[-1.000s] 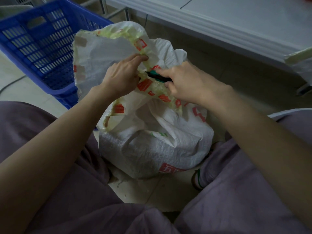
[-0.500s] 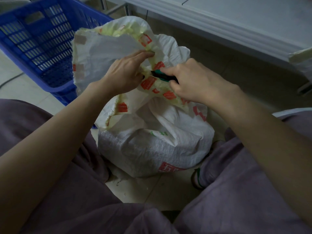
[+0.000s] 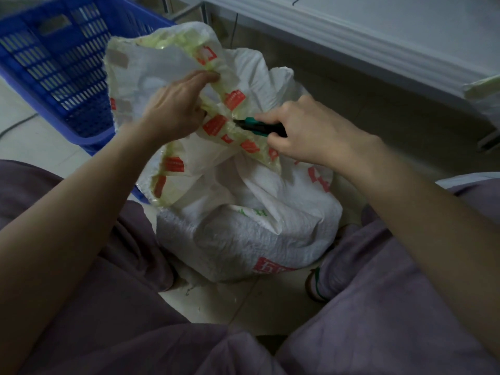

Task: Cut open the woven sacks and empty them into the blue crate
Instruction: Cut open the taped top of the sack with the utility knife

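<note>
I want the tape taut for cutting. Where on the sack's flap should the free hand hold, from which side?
Likely pinch the flap at its taped edge above the knife tip, from the left, as the left hand does: that edge rises clear of the blade, which the right hand brings from the right.

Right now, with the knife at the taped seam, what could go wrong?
1. The knife in the right hand points toward the left hand, which grips the sack close by; a slip could cut it.
2. The sack stands on the floor beside the blue crate, not over it, so contents might spill once it opens.
</note>
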Available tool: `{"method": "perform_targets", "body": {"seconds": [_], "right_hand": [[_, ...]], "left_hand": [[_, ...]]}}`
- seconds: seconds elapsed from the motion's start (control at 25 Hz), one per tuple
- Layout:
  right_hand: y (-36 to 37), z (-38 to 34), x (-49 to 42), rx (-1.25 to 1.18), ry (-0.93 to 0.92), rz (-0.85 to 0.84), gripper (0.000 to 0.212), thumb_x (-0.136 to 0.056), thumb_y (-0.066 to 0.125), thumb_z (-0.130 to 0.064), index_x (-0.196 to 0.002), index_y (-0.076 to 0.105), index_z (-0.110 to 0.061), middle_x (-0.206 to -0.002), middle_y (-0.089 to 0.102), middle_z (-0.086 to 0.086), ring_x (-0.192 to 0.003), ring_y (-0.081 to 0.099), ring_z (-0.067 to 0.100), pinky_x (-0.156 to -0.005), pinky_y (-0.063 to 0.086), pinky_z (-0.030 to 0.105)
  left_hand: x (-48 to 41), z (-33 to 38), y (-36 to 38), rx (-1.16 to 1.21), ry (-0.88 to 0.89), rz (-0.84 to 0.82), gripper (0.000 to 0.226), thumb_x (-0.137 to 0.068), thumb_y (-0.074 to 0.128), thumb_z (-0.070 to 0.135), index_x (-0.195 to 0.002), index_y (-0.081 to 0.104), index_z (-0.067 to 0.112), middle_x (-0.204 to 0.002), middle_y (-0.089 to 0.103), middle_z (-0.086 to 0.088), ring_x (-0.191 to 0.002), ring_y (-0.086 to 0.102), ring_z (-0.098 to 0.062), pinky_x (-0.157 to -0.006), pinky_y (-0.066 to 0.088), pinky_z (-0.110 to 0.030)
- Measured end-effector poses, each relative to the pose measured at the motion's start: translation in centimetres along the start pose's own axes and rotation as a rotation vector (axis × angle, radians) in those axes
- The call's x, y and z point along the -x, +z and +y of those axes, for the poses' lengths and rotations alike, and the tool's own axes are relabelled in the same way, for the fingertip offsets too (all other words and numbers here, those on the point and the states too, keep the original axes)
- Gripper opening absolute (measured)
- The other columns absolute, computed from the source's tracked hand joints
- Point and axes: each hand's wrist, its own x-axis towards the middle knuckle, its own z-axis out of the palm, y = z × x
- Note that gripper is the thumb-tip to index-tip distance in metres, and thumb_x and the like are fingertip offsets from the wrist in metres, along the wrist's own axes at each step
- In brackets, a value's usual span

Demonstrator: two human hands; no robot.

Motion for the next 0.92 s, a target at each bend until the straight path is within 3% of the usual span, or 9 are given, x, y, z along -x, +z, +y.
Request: {"method": "perform_targets", "body": {"seconds": [0.16,0.32,0.48,0.6,0.72,0.84,0.92], "right_hand": [[-0.5,0.0,0.3,-0.022,-0.022,0.061,0.041,-0.092,0.048,-0.02,-0.13,0.058,-0.029,-0.081,0.062,0.003,-0.065,0.048,0.014,-0.06,0.037,0.028],[-1.3,0.1,0.1,-0.052,-0.008,0.174,0.043,-0.092,0.05,-0.023,-0.134,0.052,-0.033,-0.09,0.066,0.007,-0.074,0.041,0.01,-0.065,0.035,0.028],[-0.6,-0.3,-0.5,-0.017,-0.018,0.121,0.042,-0.092,0.049,-0.023,-0.132,0.055,-0.031,-0.094,0.067,0.008,-0.072,0.048,0.015,-0.065,0.04,0.03],[-0.2,-0.5,-0.7,0.003,0.009,0.04,0.034,-0.089,0.051,-0.022,-0.12,0.065,-0.025,-0.095,0.067,0.008,-0.078,0.06,0.022,-0.067,0.051,0.036],[-0.5,-0.5,-0.4,-0.035,0.024,0.004,0.029,-0.088,0.053,-0.02,-0.112,0.069,-0.024,-0.091,0.068,0.005,-0.075,0.061,0.019,-0.07,0.054,0.04],[-1.2,-0.4,0.2,-0.063,0.004,0.001,0.035,-0.09,0.053,-0.019,-0.121,0.065,-0.03,-0.088,0.068,-0.001,-0.067,0.055,0.011,-0.066,0.05,0.029],[-1.7,-0.2,0.5,-0.072,0.0,0.035,0.039,-0.09,0.053,-0.019,-0.125,0.061,-0.034,-0.071,0.058,-0.01,-0.056,0.048,0.007,-0.056,0.041,0.018]], "left_hand": [[0.4,0.6,-0.2,0.045,0.053,-0.029,0.061,-0.088,0.054,0.006,-0.143,0.031,0.017,-0.147,0.035,-0.004,-0.102,0.058,-0.026,-0.076,0.049,-0.036],[0.5,1.0,0.0,0.027,0.109,-0.03,0.062,-0.087,0.054,0.006,-0.143,0.03,0.016,-0.147,0.035,-0.005,-0.106,0.056,-0.028,-0.08,0.049,-0.039],[0.8,1.6,-0.1,0.057,0.16,-0.01,0.062,-0.087,0.055,0.007,-0.144,0.031,0.016,-0.147,0.036,-0.004,-0.112,0.054,-0.028,-0.087,0.043,-0.036],[0.8,1.5,-0.4,0.043,0.149,-0.009,0.061,-0.088,0.054,0.008,-0.144,0.03,0.016,-0.148,0.034,-0.004,-0.112,0.054,-0.027,-0.085,0.044,-0.034],[0.8,1.0,-0.7,0.047,0.094,-0.014,0.06,-0.088,0.054,0.009,-0.144,0.031,0.016,-0.147,0.035,-0.004,-0.11,0.055,-0.027,-0.082,0.048,-0.038],[0.9,0.9,-0.4,0.062,0.086,-0.016,0.059,-0.088,0.054,0.011,-0.143,0.032,0.016,-0.146,0.036,-0.004,-0.11,0.055,-0.027,-0.082,0.049,-0.037],[0.8,0.9,-0.4,0.096,0.075,-0.012,0.058,-0.089,0.054,0.011,-0.143,0.032,0.016,-0.145,0.036,-0.005,-0.108,0.055,-0.026,-0.08,0.046,-0.032]]}}
